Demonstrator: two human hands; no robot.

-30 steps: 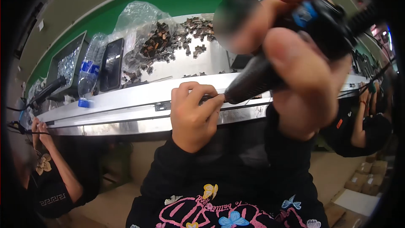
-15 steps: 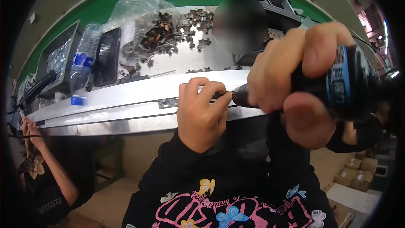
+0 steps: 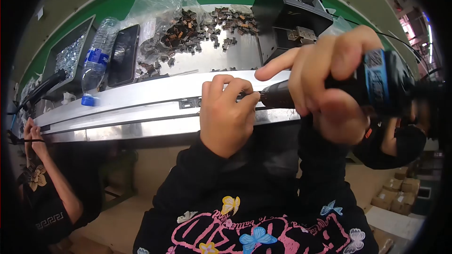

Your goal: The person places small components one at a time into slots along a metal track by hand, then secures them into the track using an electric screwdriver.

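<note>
My right hand (image 3: 325, 80) is wrapped round a black electric screwdriver (image 3: 376, 84) with a blue label, its index finger stretched out to the left. The tool lies nearly level, its dark nose pointing left at the fingertips of my left hand (image 3: 228, 113). That left hand is closed over a long silvery metal rail (image 3: 117, 129), thumb and fingers pinched by the screwdriver's tip. What they pinch is mostly hidden. Just left of the hand, a small dark slotted bracket (image 3: 189, 104) sits in the rail's groove.
Behind the rail are a heap of small dark parts (image 3: 188, 30), a clear plastic bag (image 3: 157, 2), a phone (image 3: 123, 56), a water bottle (image 3: 96, 59) and a tray of small shiny pieces (image 3: 89, 30). A black machine (image 3: 294, 11) stands back right. Another person's hands (image 3: 35, 136) touch the rail's left end.
My right index finger has straightened away from the screwdriver. The view has shifted slightly, and the round dark blur before the black machine is gone. My left hand keeps its place on the rail.
</note>
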